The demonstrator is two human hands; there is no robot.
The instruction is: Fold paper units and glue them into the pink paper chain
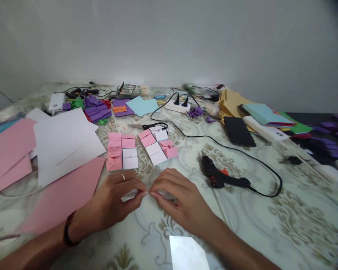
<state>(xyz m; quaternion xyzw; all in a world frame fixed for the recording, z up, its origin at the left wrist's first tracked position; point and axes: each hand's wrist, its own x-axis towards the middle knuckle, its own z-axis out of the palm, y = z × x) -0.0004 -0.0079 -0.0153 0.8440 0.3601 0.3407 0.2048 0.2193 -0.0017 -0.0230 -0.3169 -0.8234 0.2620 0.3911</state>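
My left hand (109, 200), with a ring and a dark bracelet, and my right hand (181, 198) meet at their fingertips low in the middle of the view. Thumb and index finger of each are pinched together; anything between them is too small to make out. Just beyond my hands lie two groups of folded squares, a pink and white one (121, 142) on the left and another (154, 150) on the right. A white piece of paper (187, 253) rests on the patterned tablecloth near my right forearm.
A black glue gun (224, 178) with its cable lies at the right, near a dark phone (239, 131). White sheets (67, 146) and pink sheets (9, 153) cover the left. Scissors (154, 126) and a power strip (177, 106) lie farther back.
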